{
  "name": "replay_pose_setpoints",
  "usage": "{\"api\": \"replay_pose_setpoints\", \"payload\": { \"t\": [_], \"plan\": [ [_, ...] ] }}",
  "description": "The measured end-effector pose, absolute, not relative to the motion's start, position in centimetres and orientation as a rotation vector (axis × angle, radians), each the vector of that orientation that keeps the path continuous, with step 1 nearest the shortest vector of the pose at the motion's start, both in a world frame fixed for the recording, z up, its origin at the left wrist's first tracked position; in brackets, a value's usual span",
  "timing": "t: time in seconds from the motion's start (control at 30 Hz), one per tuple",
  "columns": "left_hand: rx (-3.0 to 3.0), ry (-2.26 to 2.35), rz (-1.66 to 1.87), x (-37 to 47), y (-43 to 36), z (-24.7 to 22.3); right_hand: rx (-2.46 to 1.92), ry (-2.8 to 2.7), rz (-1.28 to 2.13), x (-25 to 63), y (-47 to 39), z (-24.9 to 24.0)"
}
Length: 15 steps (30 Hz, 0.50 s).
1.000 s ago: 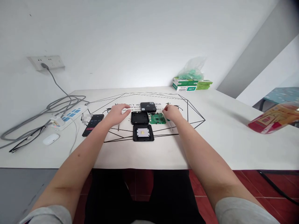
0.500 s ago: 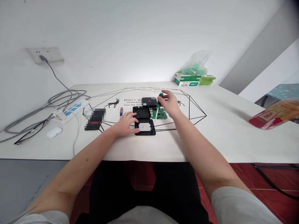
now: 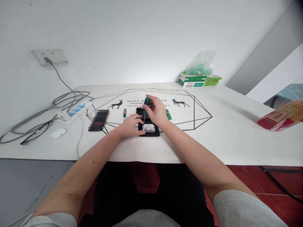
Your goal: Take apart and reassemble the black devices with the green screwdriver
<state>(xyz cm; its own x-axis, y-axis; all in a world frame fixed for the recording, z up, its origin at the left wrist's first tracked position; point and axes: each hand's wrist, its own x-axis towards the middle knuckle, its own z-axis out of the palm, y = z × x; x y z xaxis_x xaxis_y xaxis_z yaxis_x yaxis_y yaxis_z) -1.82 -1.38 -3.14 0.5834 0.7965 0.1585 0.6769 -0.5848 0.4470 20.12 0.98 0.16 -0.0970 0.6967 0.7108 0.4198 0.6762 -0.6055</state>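
A green-handled screwdriver (image 3: 147, 101) is in my right hand (image 3: 157, 111), its thin shaft pointing down at the left part of a black plastic casing (image 3: 155, 134). Inside that casing lies a silver metal plate with a small yellowish square (image 3: 148, 128). My left hand (image 3: 131, 125) grips the casing's left edge, its thumb on the near side and its fingers farther up. Just behind lies a second black casing part (image 3: 140, 111), partly covered by my hands. A green circuit board (image 3: 168, 114) shows only at its right edge, past my right hand.
Left of my hands lies a second screwdriver (image 3: 124, 112). Farther left are a blurred dark object (image 3: 98, 120), a white mouse-like case (image 3: 58, 133), glasses (image 3: 35, 134) and a power strip (image 3: 77, 111) with cables. Green boxes (image 3: 194, 80) stand at the back right, a red-and-yellow bag (image 3: 279, 116) far right.
My right hand has moved left and nearer with the screwdriver, from above the circuit board to the near casing. My left hand stays at the casing's edge.
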Motion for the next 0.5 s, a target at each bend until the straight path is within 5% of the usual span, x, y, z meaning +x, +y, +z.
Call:
{"api": "replay_pose_setpoints", "payload": {
  "t": [0.5],
  "plan": [
    [2.488,1.146,0.516,-1.89,-1.06,-3.04,-0.847,-1.736,0.334,19.58,0.51,0.31]
  ]
}}
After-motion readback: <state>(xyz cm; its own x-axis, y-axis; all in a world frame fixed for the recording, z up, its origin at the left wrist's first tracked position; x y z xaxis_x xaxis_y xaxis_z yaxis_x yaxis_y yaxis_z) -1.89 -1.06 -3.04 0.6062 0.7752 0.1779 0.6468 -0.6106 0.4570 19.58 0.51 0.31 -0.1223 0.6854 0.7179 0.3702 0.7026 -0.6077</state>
